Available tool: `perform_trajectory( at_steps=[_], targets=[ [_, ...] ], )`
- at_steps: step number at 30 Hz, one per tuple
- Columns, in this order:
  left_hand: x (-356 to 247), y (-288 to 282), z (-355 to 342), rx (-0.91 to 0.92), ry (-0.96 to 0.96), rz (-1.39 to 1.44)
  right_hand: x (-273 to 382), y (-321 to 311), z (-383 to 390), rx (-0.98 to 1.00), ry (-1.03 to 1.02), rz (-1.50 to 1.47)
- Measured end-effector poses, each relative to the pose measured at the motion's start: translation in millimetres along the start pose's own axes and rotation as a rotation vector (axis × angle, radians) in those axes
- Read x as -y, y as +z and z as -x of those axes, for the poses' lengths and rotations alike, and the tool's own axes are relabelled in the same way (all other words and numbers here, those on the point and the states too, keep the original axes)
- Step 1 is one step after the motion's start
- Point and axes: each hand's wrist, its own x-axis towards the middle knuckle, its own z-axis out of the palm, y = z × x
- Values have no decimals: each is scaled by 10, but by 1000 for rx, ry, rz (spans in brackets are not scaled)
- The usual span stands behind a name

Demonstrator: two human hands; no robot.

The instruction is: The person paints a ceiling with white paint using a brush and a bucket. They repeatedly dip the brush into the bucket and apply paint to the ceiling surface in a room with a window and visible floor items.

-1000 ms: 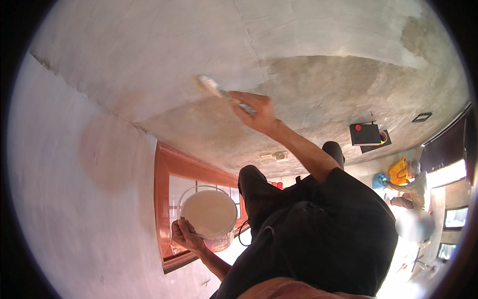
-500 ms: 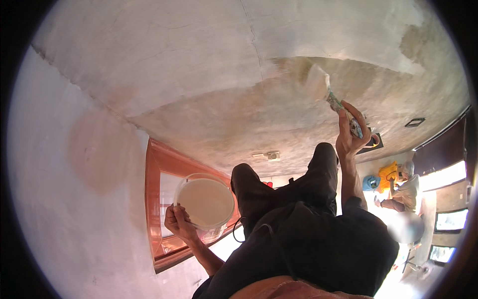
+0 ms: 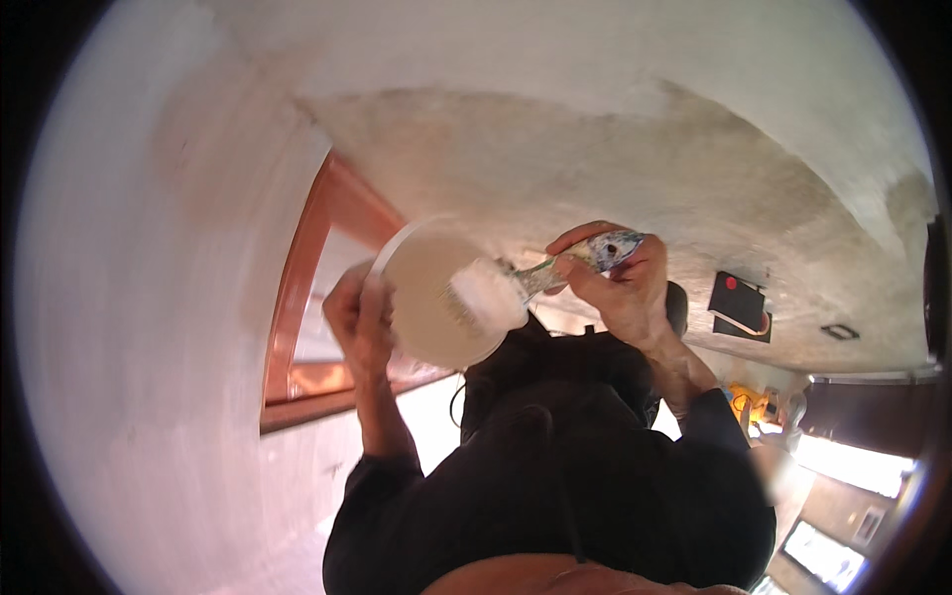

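Patchy wall (image 3: 555, 144) stood before me | left hand (image 3: 359, 315) – fingers curled at the bucket (image 3: 451, 363) | right hand (image 3: 633, 293) – fingers pinched a brush (image 3: 535, 280) over its mouth

We have free passage along the wall (image 3: 555, 50) at upper centre; mid-frame, our left hand (image 3: 359, 312), the bucket (image 3: 395, 243), brush (image 3: 493, 295) and right hand (image 3: 627, 290) block it.

A round, whitish bucket (image 3: 399, 241) is held at its left side, its mouth turned up, with cream-coloured liquid (image 3: 415, 302) seen inside. A flat paintbrush (image 3: 540, 277) is held slantwise across the bucket's right side, its broad head coated white and pointed leftward over the mouth, its paint-smeared handle gripped outside. Whether the liquid is touched by the bristles cannot be told.
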Motion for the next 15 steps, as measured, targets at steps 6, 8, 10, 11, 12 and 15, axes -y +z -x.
perform_trajectory(
  at_steps=[6,8,10,11,12,15],
  targets=[
    [-102,146,18,24,-69,42,-256,232,-141,82,-182,272],
    [-62,167,-5,65,-55,67,-359,287,-199,64,-183,387],
    [-39,191,-1,78,-46,53,-503,338,-243,40,-265,509],
    [-32,209,-4,85,-39,48,-573,357,-251,15,-301,544],
    [-35,241,-13,84,-44,64,-622,371,-268,12,-299,569],
    [-43,289,-4,88,-55,96,-727,415,-299,21,-301,611]
  ],
)
